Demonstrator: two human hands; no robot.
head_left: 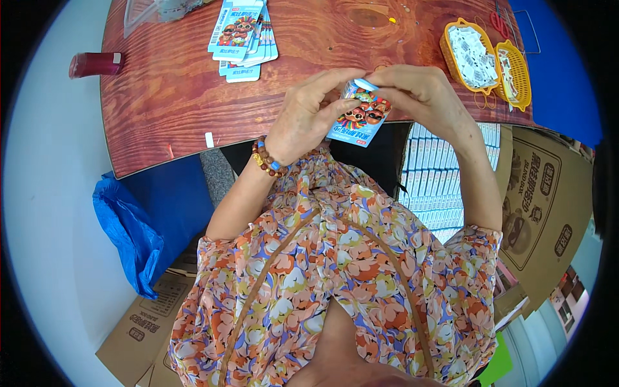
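Holding a small blue box [356, 131] above the near edge of the wooden table [161, 84] — clasped in the left hand [307, 111] with thumb across the printed front, and pinched in the right hand [424, 91] at the far end, by the raised flap [366, 84]. Already folded into shape, apparently, but not yet fully closed there; cannot tell the contents. Still to go, seemingly: fanned blue cartons [235, 35] at far left, white packets [474, 58] at right — done, perhaps: packed rows of boxes [431, 161] below the table edge

Smooth card box [355, 133], glossy wood-grained tabletop [174, 103], openwork plastic baskets [450, 54].
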